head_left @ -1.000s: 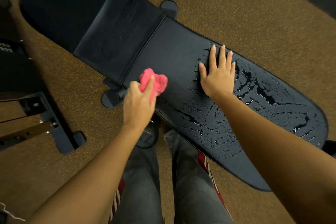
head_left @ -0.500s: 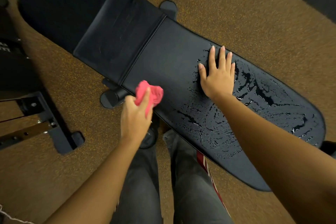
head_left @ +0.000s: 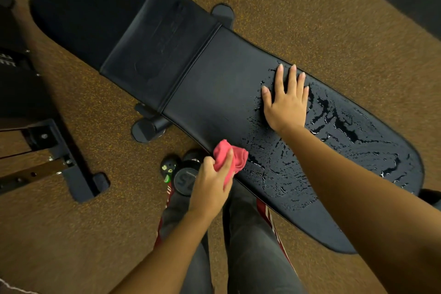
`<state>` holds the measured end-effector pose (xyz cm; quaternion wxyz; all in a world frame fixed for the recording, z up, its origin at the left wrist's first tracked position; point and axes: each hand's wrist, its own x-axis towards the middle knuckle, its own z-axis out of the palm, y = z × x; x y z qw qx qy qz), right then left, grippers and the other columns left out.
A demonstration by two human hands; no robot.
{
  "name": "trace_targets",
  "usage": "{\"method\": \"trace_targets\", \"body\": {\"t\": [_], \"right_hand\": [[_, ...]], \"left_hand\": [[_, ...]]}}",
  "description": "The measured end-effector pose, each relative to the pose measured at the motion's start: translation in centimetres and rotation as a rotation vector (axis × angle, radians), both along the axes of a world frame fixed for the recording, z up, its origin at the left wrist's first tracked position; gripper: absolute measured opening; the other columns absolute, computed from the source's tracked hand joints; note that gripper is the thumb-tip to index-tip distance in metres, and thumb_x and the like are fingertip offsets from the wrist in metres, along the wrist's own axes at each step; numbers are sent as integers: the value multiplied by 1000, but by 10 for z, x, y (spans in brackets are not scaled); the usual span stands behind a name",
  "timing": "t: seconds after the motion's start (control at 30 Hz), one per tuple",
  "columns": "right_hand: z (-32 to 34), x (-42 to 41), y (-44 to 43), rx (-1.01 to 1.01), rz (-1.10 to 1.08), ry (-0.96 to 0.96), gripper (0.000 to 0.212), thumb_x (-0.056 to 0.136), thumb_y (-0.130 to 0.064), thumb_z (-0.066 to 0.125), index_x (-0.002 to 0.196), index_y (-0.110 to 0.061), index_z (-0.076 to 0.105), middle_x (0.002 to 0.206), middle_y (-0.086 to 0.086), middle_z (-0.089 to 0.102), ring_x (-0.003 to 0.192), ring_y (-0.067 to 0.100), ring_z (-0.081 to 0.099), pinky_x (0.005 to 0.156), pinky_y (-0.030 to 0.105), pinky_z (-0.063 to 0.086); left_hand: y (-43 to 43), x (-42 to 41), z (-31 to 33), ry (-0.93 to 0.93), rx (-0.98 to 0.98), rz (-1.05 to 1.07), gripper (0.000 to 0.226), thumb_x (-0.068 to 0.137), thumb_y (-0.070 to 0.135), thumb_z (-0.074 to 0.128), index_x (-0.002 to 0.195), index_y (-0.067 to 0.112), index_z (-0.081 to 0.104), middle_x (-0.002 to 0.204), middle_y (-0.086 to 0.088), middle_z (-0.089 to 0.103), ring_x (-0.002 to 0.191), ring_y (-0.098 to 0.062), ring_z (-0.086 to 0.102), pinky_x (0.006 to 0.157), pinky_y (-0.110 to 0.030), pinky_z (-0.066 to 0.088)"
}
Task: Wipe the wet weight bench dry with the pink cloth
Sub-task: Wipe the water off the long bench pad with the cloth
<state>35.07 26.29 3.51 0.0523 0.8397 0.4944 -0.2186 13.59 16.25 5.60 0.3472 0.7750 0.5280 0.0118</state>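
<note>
Down here my left hand (head_left: 210,186) grips the pink cloth (head_left: 230,157) at the weight bench (head_left: 214,93) edge, right hand (head_left: 285,105) flat with fingers straight on the wet pad, a dumbbell (head_left: 185,178) beneath.

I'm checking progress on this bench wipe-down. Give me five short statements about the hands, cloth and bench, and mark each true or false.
1. The left hand grips the pink cloth. True.
2. The right hand lies flat on the bench. True.
3. The bench is dry all over. False: water beads and streaks the pad around and beyond the right hand.
4. The cloth is at the bench's far edge. False: it is at the near edge, by the person's legs.
5. A dumbbell lies on the bench. False: the dumbbell is on the floor by the near edge.
</note>
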Motion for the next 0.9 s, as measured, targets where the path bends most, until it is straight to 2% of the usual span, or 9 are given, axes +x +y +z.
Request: {"method": "trace_targets", "body": {"t": [0.13,0.27,0.37,0.43,0.57,0.63,0.7,0.77,0.9], "right_hand": [[-1,0,0,-6,4,-9,62,99,-49,22,151,-22,0,159,9,-4,145,30,-8,117,43,-3],[-1,0,0,-6,4,-5,62,99,-49,21,151,-22,0,159,9,-5,145,30,-8,117,43,-3],[-2,-1,-1,-5,0,5,62,99,-49,21,151,-22,-1,159,9,-6,145,30,-9,117,44,-4],[-1,0,0,-13,2,11,62,99,-49,21,151,-22,-2,159,8,-7,145,30,-10,117,43,-4],[1,1,0,-14,6,11,62,99,-49,21,151,-23,-2,159,8,-6,145,30,-9,117,43,-4],[3,2,0,-27,6,19,63,99,-49,22,151,-23,-2,159,8,-6,145,30,-9,117,43,-3],[8,3,1,-44,0,63,63,99,-48,24,151,-23,0,159,8,-6,145,30,-9,117,44,-3],[18,6,3,-41,-40,176,61,99,-46,27,151,-23,4,159,7,-4,145,30,-9,117,44,-2],[43,12,-9,89,-207,350,60,99,-42,34,151,-21,11,159,8,2,146,28,-5,118,41,1]], "left_hand": [[21,-23,-7,22,98,-81,58,81,22,64,137,21,47,81,-8,45,58,-18,49,50,-32,53],[55,-36,-6,93,31,289,67,85,18,66,144,23,36,96,-10,38,70,-21,49,70,-30,50],[56,-21,0,74,24,395,60,90,21,59,145,17,35,97,-5,30,76,-18,44,79,-26,44],[45,-7,3,33,0,315,64,84,16,66,143,15,39,94,-7,35,71,-20,45,74,-29,48],[15,19,5,61,-14,-30,69,71,16,77,134,10,50,86,-11,49,64,-24,54,55,-36,55],[8,33,10,84,-15,-113,67,73,21,75,134,11,50,90,-11,50,69,-24,56,59,-38,56],[5,44,17,94,-131,-138,62,86,28,61,143,18,38,104,-8,43,85,-24,54,76,-37,54],[0,49,24,42,-328,-41,58,92,38,51,145,28,32,107,-1,35,93,-20,52,89,-35,49],[-1,59,43,-158,-520,363,52,90,40,55,139,28,43,102,0,40,95,-16,55,94,-30,46]]}}
